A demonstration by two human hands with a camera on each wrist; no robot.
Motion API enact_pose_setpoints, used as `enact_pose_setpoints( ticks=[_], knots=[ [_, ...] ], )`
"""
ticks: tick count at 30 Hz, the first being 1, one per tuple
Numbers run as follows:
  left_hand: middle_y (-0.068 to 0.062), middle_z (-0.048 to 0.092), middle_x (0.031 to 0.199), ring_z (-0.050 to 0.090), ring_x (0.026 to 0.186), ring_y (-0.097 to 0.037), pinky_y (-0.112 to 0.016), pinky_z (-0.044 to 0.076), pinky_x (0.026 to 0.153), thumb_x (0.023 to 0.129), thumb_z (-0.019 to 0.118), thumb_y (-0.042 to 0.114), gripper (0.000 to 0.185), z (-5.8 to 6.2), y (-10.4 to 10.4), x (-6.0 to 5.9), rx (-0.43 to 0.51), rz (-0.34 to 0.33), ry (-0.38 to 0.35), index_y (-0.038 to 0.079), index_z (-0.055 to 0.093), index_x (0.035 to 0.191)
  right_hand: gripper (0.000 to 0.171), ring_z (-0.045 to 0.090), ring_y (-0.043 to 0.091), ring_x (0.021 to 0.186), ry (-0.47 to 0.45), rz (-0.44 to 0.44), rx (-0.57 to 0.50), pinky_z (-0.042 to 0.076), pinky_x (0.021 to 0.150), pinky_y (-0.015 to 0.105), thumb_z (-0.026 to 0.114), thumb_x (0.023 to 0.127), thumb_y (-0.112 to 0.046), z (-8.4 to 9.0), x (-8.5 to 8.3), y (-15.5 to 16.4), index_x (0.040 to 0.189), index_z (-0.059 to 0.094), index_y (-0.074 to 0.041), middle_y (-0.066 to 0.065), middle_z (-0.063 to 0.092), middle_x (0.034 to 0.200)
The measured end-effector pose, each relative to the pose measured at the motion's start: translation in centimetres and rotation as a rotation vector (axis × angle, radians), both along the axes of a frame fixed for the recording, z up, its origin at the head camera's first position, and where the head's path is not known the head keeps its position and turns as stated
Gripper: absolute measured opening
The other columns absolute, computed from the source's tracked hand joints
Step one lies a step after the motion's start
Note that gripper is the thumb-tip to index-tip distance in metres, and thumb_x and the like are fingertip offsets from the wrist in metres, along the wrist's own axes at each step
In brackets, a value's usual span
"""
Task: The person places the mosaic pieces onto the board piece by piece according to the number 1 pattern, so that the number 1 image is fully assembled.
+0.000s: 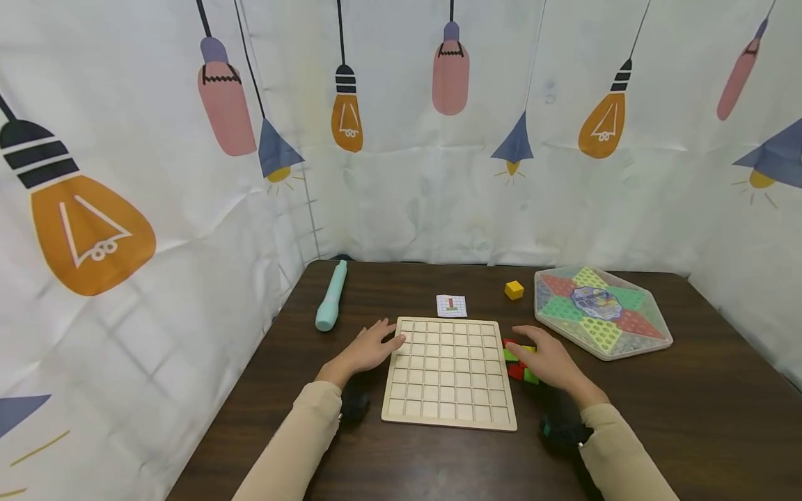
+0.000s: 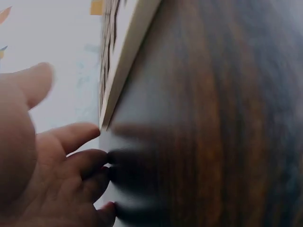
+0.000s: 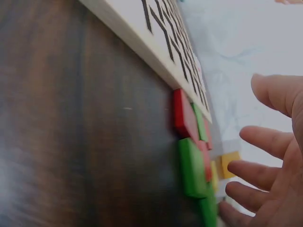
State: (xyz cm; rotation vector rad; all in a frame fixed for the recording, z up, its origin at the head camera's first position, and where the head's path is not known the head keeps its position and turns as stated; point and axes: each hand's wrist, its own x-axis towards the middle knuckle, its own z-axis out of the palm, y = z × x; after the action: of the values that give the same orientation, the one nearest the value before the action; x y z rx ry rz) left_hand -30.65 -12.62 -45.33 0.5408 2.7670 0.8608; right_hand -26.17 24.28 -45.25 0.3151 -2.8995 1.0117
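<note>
Dark brown wood grain runs across the table [image 1: 451, 463] under my beige sleeves [image 1: 294, 438]. Before me, between my hands, the pale gridded board [image 1: 447, 378] lies flat. My left hand [image 1: 365, 351] has its fingers loosely extended at the left edge; my right hand [image 1: 551, 360], fingers spread, is by the red, green and yellow blocks [image 1: 516, 372] along the right. Beyond are a printed card [image 1: 451, 307], a yellow cube [image 1: 514, 290], a mint-green stick [image 1: 332, 296] and a hexagonal box [image 1: 601, 311], its central label [image 1: 596, 303] too small to read. White cloth [image 1: 407, 209] printed with lamps hangs behind.
</note>
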Motion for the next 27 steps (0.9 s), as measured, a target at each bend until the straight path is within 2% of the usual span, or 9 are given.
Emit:
enact_pose_setpoints(
  ticks=[5,10,13,19,27],
  knots=[
    [-0.024,0.022,0.158,0.014,0.148,-0.038,-0.059,0.003,0.118,0.103,0.049,0.035,0.057,-0.8,-0.2,0.0,0.061,-0.02,0.039,0.0,0.041,0.147,0.051,0.046,0.042,0.128,0.022,-0.083,-0.065,0.039,0.101,0.063,0.054,0.1,-0.039,-1.2,0.2,0.5,0.137,0.054,-0.003,0.021,0.051,0.139],
    [-0.024,0.026,0.156,0.017,0.147,-0.038,-0.058,0.004,0.118,0.1,0.057,0.025,0.051,-1.9,-0.4,0.4,0.122,-0.017,0.104,0.001,0.047,0.144,0.037,0.053,0.04,0.118,0.066,-0.215,-0.096,0.046,0.093,0.058,0.056,0.099,-0.026,-2.1,0.0,0.9,0.13,0.062,-0.005,0.021,0.058,0.13],
    [-0.022,0.03,0.155,0.019,0.147,-0.038,-0.058,0.005,0.118,0.098,0.06,0.022,0.048,-2.3,-0.6,0.5,0.134,-0.015,0.129,0.003,0.051,0.142,0.033,0.056,0.04,0.112,0.089,-0.241,-0.067,0.048,0.089,0.057,0.059,0.096,-0.017,-2.4,0.0,1.0,0.125,0.065,-0.003,0.021,0.059,0.126],
    [-0.016,0.038,0.153,0.019,0.147,-0.038,-0.058,0.004,0.119,0.097,0.063,0.019,0.041,-2.6,-0.8,1.0,0.167,-0.013,0.142,0.008,0.059,0.136,0.029,0.059,0.037,0.102,0.141,-0.212,0.002,0.05,0.084,0.054,0.066,0.091,-0.012,-2.9,0.3,0.8,0.118,0.069,-0.002,0.02,0.062,0.116],
    [-0.01,0.036,0.155,0.015,0.148,-0.036,-0.058,0.001,0.119,0.095,0.065,0.025,0.046,-2.4,-1.0,1.1,0.13,-0.076,0.139,0.012,0.057,0.139,0.018,0.059,0.034,0.088,0.193,-0.324,0.069,0.049,0.073,0.051,0.067,0.091,-0.013,-2.9,0.3,0.8,0.105,0.075,-0.005,0.016,0.064,0.1]
  ],
)
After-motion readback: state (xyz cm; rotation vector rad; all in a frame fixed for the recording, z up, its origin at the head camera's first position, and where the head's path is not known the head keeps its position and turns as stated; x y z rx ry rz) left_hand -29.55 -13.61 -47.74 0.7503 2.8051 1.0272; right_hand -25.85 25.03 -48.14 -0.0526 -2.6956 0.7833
